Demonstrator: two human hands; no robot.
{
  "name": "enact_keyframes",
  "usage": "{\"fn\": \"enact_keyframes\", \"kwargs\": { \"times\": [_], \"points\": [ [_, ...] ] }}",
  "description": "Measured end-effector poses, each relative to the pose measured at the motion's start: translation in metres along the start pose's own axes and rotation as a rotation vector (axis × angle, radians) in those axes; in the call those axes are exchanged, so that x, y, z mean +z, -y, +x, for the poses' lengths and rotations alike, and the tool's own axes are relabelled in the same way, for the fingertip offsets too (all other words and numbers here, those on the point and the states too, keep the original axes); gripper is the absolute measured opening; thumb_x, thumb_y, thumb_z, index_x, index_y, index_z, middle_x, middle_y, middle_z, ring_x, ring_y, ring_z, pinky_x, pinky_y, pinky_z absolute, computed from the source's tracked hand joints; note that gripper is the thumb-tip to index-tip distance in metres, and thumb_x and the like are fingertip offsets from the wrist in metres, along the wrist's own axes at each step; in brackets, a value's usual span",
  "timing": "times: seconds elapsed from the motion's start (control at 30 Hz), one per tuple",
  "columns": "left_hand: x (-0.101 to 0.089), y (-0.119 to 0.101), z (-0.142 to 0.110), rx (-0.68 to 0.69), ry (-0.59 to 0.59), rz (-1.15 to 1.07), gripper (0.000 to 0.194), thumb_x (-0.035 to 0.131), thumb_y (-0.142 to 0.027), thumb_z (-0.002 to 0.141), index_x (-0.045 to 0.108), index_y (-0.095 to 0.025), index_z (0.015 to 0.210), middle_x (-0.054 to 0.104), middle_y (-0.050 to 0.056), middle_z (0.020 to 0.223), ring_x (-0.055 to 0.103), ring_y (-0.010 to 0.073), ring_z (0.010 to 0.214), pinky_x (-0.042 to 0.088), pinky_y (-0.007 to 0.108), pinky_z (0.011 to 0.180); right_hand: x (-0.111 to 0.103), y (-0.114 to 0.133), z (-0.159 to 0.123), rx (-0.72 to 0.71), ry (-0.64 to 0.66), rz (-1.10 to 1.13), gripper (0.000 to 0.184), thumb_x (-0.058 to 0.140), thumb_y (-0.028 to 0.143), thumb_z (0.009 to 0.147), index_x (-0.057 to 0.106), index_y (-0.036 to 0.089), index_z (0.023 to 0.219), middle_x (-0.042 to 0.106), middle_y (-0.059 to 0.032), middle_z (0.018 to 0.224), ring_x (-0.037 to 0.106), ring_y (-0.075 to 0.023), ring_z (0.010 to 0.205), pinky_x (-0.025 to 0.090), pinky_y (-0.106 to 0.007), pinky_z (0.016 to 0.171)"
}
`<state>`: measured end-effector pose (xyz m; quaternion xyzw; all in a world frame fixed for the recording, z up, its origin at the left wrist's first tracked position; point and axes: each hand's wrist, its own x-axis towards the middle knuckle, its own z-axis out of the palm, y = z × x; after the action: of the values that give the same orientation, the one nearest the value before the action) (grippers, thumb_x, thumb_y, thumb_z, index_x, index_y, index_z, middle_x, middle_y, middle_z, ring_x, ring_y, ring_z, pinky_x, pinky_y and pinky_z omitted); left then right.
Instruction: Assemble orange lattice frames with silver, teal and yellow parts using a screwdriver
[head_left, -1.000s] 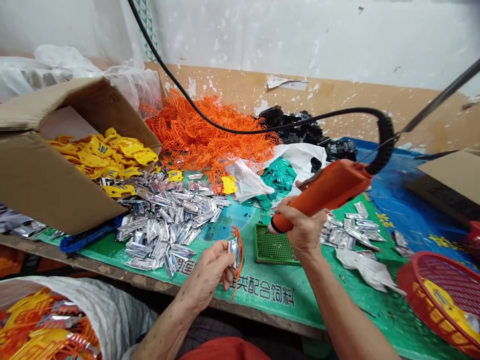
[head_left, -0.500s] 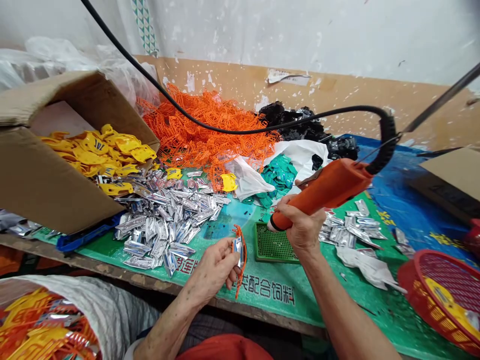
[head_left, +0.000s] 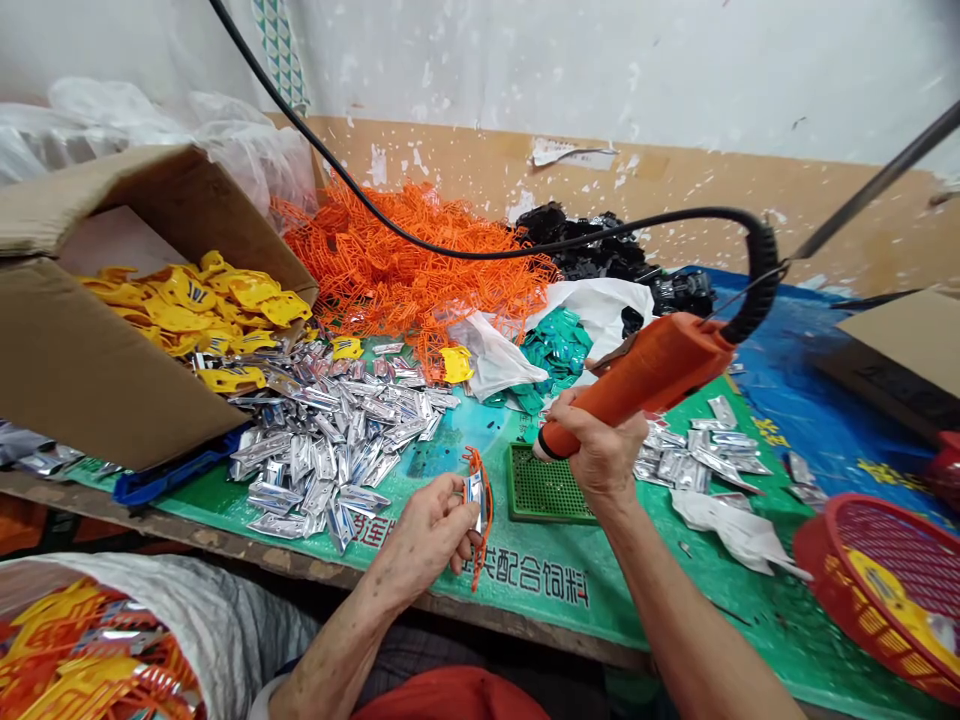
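Note:
My left hand (head_left: 424, 535) grips a silver foil packet (head_left: 474, 500) edged by a thin orange plastic lattice piece (head_left: 480, 490), partly hidden by my fingers. My right hand (head_left: 604, 455) is closed around the body of an orange handheld electric tool (head_left: 652, 375), which trails a coiled black cord (head_left: 757, 280). Its lower end points down just above a green perforated plastic mat (head_left: 547, 485). The two hands are apart, with the mat's left edge between them.
A printed green and blue tabletop (head_left: 525, 580) holds a silver packet pile (head_left: 330, 450), orange lattice heap (head_left: 405, 265), and black pieces (head_left: 592, 245). A cardboard box (head_left: 112, 370) holds yellow pieces (head_left: 195, 305). A red basket (head_left: 881, 590) sits lower right; a filled sack (head_left: 150, 630) sits lower left.
The view has shifted slightly. My left hand has risen a little with the packet and orange piece, while my right hand still holds the tool in much the same place.

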<state>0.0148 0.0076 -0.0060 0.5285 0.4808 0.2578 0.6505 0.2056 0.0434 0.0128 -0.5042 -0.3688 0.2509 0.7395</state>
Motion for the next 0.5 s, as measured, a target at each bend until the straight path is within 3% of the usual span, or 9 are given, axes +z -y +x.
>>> {"fn": "enact_keyframes", "kwargs": {
  "times": [0.27, 0.5],
  "points": [
    [-0.001, -0.002, 0.001, -0.012, -0.065, 0.144, 0.021, 0.046, -0.041, 0.083, 0.047, -0.021, 0.078, 0.054, -0.006, 0.046, 0.048, 0.0099, 0.037, 0.029, 0.017, 0.035, 0.001, 0.003, 0.0, 0.0, 0.049, 0.005, 0.011, 0.073, 0.016, 0.057, 0.064, 0.016, 0.063, 0.061, 0.0022, 0.06, 0.054, -0.013, 0.052, 0.046, -0.031, 0.057],
    [-0.005, -0.015, 0.003, 0.01, 0.008, 0.372, 0.018, 0.045, -0.035, 0.085, 0.045, -0.022, 0.073, 0.055, -0.007, 0.045, 0.046, 0.0109, 0.042, 0.03, 0.021, 0.046, 0.002, 0.002, 0.001, 0.004, 0.057, 0.02, 0.014, 0.074, 0.016, 0.055, 0.063, 0.016, 0.064, 0.061, 0.0032, 0.059, 0.052, -0.0119, 0.051, 0.045, -0.029, 0.054]
  ]
}}
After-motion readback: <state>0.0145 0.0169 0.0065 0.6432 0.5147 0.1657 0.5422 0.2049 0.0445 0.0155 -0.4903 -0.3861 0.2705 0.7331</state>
